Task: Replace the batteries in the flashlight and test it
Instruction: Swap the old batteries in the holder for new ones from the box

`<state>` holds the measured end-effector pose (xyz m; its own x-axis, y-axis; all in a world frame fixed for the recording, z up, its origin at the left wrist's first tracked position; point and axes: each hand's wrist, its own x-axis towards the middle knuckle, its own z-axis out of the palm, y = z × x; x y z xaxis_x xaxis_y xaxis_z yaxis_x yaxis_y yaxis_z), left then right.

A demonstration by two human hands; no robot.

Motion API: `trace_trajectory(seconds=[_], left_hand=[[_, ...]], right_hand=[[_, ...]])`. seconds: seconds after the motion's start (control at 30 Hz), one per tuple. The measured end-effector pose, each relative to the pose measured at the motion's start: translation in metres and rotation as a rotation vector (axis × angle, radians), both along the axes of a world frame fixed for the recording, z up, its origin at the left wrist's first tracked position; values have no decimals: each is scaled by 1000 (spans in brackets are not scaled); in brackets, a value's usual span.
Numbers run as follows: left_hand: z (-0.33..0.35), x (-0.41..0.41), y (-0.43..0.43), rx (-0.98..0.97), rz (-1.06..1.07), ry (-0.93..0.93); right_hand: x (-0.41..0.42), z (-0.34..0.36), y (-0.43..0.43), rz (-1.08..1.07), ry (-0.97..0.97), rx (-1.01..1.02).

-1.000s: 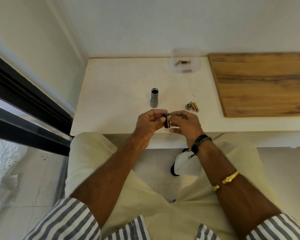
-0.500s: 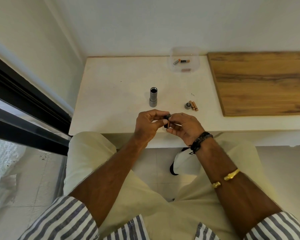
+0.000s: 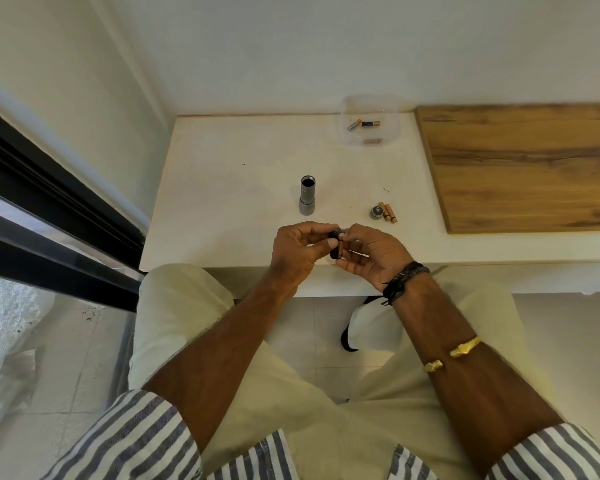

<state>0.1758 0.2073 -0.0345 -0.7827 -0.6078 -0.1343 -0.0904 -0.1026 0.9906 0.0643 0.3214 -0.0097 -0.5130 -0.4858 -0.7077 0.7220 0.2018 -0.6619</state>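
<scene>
The grey flashlight body [image 3: 307,195] stands upright on the white table [image 3: 243,168], its open end facing up. Its round end cap [image 3: 376,212] lies to the right, touching two copper-coloured batteries [image 3: 388,212]. Over the table's front edge, my left hand [image 3: 300,249] and my right hand [image 3: 369,254] both pinch a small black battery holder [image 3: 336,245] with a copper battery showing in it. Fingers hide most of the holder.
A clear plastic box [image 3: 369,121] at the back holds more batteries. A wooden board [image 3: 520,164] covers the table's right part. A dark window frame [image 3: 49,209] runs along the left. My knees sit under the table edge.
Both hands stay together on the holder. The right hand's fingers have shifted over its top; the holder has turned slightly.
</scene>
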Motion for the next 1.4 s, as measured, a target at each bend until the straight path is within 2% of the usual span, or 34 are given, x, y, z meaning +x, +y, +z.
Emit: trace_trajectory(seconds=[0.4, 0.7, 0.93, 1.07, 1.2, 1.4], left_hand=[[1, -3, -1, 231, 102, 20], [0, -5, -9, 672, 107, 38], [0, -8, -8, 755, 68, 73], [0, -10, -7, 774, 74, 71], [0, -13, -8, 796, 86, 89], [4, -18, -5, 821, 91, 96]], right_hand=[[4, -2, -2, 19, 572, 42], [-20, -10, 5, -212, 514, -139], [-58, -25, 20, -451, 475, -121], [-75, -37, 26, -477, 550, 39], [-82, -50, 31, -346, 804, 333], [-81, -54, 29, -215, 943, 470]])
